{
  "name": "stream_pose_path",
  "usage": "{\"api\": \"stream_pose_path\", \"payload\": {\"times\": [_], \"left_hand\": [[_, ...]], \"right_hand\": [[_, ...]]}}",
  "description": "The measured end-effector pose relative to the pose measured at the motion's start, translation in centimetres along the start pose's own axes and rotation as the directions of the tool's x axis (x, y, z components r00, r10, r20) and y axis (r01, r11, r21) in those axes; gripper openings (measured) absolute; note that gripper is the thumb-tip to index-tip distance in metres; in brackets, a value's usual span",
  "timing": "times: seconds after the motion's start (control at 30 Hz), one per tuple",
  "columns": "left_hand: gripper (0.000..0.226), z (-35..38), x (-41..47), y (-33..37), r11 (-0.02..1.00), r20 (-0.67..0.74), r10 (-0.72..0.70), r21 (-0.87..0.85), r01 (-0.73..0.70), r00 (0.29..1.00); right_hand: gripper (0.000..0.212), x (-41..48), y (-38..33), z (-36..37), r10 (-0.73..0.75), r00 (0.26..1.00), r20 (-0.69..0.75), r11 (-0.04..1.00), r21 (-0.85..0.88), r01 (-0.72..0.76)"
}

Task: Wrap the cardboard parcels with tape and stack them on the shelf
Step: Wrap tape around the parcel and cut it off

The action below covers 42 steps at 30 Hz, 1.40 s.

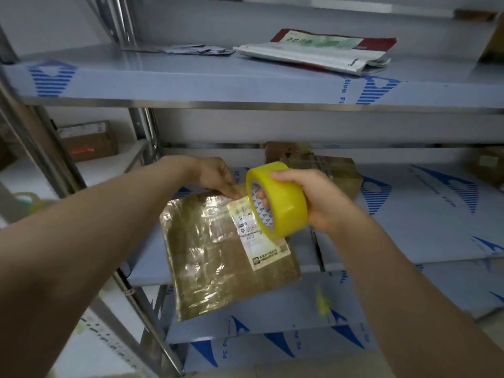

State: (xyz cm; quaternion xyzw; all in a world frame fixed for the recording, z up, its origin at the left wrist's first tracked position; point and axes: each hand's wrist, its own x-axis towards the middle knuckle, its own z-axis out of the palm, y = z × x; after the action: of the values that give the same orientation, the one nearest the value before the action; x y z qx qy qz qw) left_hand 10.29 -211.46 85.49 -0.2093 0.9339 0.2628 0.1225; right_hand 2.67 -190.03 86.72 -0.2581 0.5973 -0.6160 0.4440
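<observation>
Head view: cardboard parcel (pixel 218 257), glossy with tape, at the front edge of the middle shelf (pixel 425 214); left hand (pixel 216 177) pinching its far edge; right hand (pixel 311 204) gripping yellow tape roll (pixel 283 203), fingers through the core, over the label (pixel 257 241).

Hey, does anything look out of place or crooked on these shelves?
The cardboard parcel sits askew, its near end hanging off the middle shelf, its tape wrap wrinkled. The left hand touches its far edge; the right hand grips the tape roll.

Steel shelving (pixel 191 77) under blue-printed protective film (pixel 425 203) stands against a pale wall (pixel 49 23).
</observation>
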Motion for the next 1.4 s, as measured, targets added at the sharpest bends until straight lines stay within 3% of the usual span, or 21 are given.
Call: {"api": "stream_pose_path", "payload": {"times": [0.07, 0.17, 0.23, 0.3, 0.37, 0.53, 0.67, 0.83, 0.93, 1.03, 1.27, 1.4], "left_hand": [[0.033, 2.1, 1.4, -0.3, 0.972, -0.206, 0.009, 0.233, 0.04, 0.978], [0.046, 5.2, 1.2, 0.6, 0.972, -0.407, -0.018, 0.206, 0.111, 0.913], [0.085, 7.0, 0.6, 1.4, 0.985, -0.257, -0.076, 0.13, 0.112, 0.963], [0.138, 9.2, -0.1, 1.7, 0.973, 0.037, -0.152, 0.179, 0.143, 0.988], [0.16, 10.7, -0.2, 1.1, 0.948, 0.162, -0.183, 0.292, 0.13, 0.97], [0.138, 9.9, 1.5, -1.3, 0.938, -0.052, -0.105, 0.326, 0.116, 0.993], [0.146, 10.5, 2.2, -2.2, 0.94, -0.045, -0.133, 0.311, 0.14, 0.99], [0.143, 10.9, 2.5, -2.4, 0.935, -0.086, -0.127, 0.321, 0.148, 0.988], [0.141, 10.8, 2.7, -2.5, 0.933, -0.098, -0.129, 0.325, 0.154, 0.987], [0.139, 10.8, 2.7, -2.2, 0.933, -0.104, -0.132, 0.322, 0.159, 0.986], [0.137, 10.7, 2.5, -1.9, 0.929, -0.086, -0.144, 0.331, 0.164, 0.986], [0.132, 9.1, 2.0, -0.8, 0.947, 0.02, -0.193, 0.265, 0.181, 0.981]], "right_hand": [[0.024, 2.4, 0.0, 1.2, -0.006, 0.997, -0.076, 0.999, -0.046, 0.003], [0.031, 6.1, -0.2, 2.0, -0.035, 0.982, -0.184, 0.998, -0.062, 0.024], [0.042, 7.9, -0.1, 2.1, -0.057, 0.961, -0.272, 0.996, -0.076, 0.038], [0.055, 9.3, 0.2, 2.0, -0.089, 0.936, -0.34, 0.995, -0.065, 0.071], [0.067, 10.8, 0.6, 1.7, -0.125, 0.921, -0.369, 0.991, -0.094, 0.097], [0.083, 12.7, 1.8, 0.6, -0.142, 0.928, -0.344, 0.96, -0.275, 0.045], [0.087, 12.1, 3.6, -0.3, -0.047, 0.967, -0.249, 0.94, -0.338, -0.041], [0.057, 9.0, 2.6, 0.0, -0.213, 0.919, -0.333, 0.898, -0.438, 0.049], [0.067, 4.0, 2.9, -0.9, -0.152, 0.925, -0.35, 0.891, -0.453, -0.025], [0.048, -1.2, 4.6, -2.1, -0.128, 0.921, -0.367, 0.884, -0.463, -0.062], [0.056, -3.2, 15.1, -2.8, -0.079, 0.887, -0.456, 0.837, -0.513, -0.189], [0.056, -1.3, 17.7, -3.1, -0.03, 0.889, -0.457, 0.833, -0.502, -0.23]]}}
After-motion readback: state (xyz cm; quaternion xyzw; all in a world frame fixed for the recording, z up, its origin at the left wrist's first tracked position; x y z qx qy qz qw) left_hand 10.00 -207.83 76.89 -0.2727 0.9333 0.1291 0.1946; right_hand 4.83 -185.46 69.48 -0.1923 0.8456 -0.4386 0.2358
